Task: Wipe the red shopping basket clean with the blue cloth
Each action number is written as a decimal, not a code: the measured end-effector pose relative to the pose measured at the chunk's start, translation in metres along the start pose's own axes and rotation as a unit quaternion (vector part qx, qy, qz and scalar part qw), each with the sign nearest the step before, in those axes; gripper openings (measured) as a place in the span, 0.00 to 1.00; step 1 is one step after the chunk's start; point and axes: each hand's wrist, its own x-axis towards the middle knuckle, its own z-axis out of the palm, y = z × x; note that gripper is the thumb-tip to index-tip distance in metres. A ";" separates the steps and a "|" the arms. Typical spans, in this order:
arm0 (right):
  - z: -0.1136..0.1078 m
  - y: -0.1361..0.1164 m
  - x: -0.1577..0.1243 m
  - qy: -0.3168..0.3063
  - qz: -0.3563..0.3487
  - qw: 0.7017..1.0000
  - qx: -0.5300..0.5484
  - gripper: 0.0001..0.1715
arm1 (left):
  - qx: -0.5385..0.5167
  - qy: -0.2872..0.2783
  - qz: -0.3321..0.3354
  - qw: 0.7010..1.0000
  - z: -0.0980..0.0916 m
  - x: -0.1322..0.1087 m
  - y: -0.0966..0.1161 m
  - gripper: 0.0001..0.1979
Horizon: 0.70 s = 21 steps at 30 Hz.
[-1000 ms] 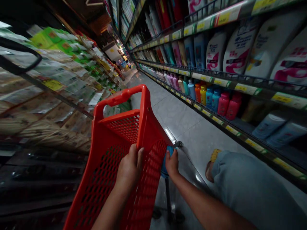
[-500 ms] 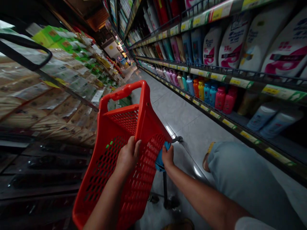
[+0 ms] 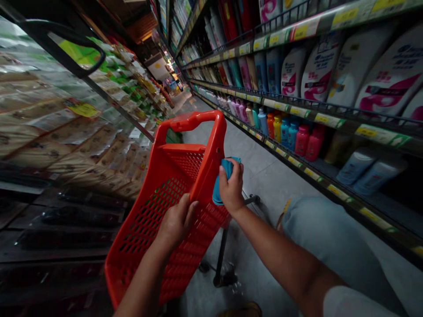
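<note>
A red plastic shopping cart [image 3: 211, 154] stands in front of me, seen at a slant, with a perforated basket and a moulded handle at its far end. My left hand [image 3: 175, 220] is closed over the near rim of its right side, the thumb lying along the top. In my right hand [image 3: 233, 187] is a bunched blue cloth [image 3: 217, 193], pressed against the outer side of the cart just below the handle end. Part of the cloth is hidden under my fingers. The basket's inside looks bare where it shows.
On the right run shelves [image 3: 297, 103] of shampoo bottles [image 3: 291, 72] with price tags. Packaged goods [image 3: 66, 132] are stacked on the left, behind a dark metal bar [image 3: 119, 112]. My bent knee [image 3: 330, 246] is at lower right, over the grey tiled floor [image 3: 264, 176].
My right hand and the blue cloth have moved up along the cart's outer side, toward the handle. The cart appears shifted slightly right in view. My left hand keeps its grip on the rim.
</note>
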 end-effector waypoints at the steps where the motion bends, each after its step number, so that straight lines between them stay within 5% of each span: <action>1: -0.003 -0.010 0.007 -0.006 -0.042 0.999 0.003 0.16 | 0.003 0.001 0.004 1.000 0.000 -0.003 0.000 0.14; 4: -0.015 -0.006 -0.004 -0.009 -0.067 0.998 -0.019 0.16 | 0.018 0.009 0.012 1.000 0.000 -0.009 -0.001 0.15; 8: -0.033 0.047 -0.058 0.042 0.088 0.992 -0.086 0.16 | 0.038 0.025 0.021 0.999 0.000 -0.015 -0.005 0.15; 11: -0.038 0.050 -0.069 0.055 0.119 0.987 -0.093 0.17 | 0.048 0.030 0.032 0.998 -0.002 -0.020 -0.008 0.15; 15: -0.041 -0.012 -0.016 -0.005 -0.037 0.998 -0.043 0.17 | 0.048 0.028 0.045 0.997 -0.006 -0.027 -0.012 0.16; 21: -0.057 -0.076 0.091 0.048 -0.173 0.980 -0.090 0.17 | -0.007 0.038 0.030 0.999 -0.012 -0.049 -0.017 0.17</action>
